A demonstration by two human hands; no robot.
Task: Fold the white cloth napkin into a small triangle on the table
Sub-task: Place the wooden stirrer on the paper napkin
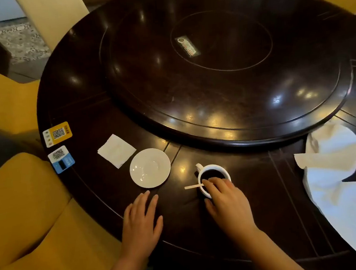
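Observation:
The white cloth napkin point(338, 176) lies crumpled and unfolded at the right edge of the dark round table point(264, 202), one end hanging over the rim. My right hand point(226, 201) rests on the near rim of a white cup of dark coffee point(214, 174), its fingertips pinching a thin wooden stir stick point(193, 186) that lies across the cup. My left hand point(141, 222) lies flat on the table with fingers apart, holding nothing, just below an empty white saucer point(150, 168). Both hands are well left of the cloth napkin.
A small folded paper napkin point(116, 150) lies left of the saucer. Two QR code cards point(57, 133) point(61, 159) sit at the table's left edge. A large dark turntable point(220, 66) fills the table's middle. Yellow chairs point(29, 212) surround the table.

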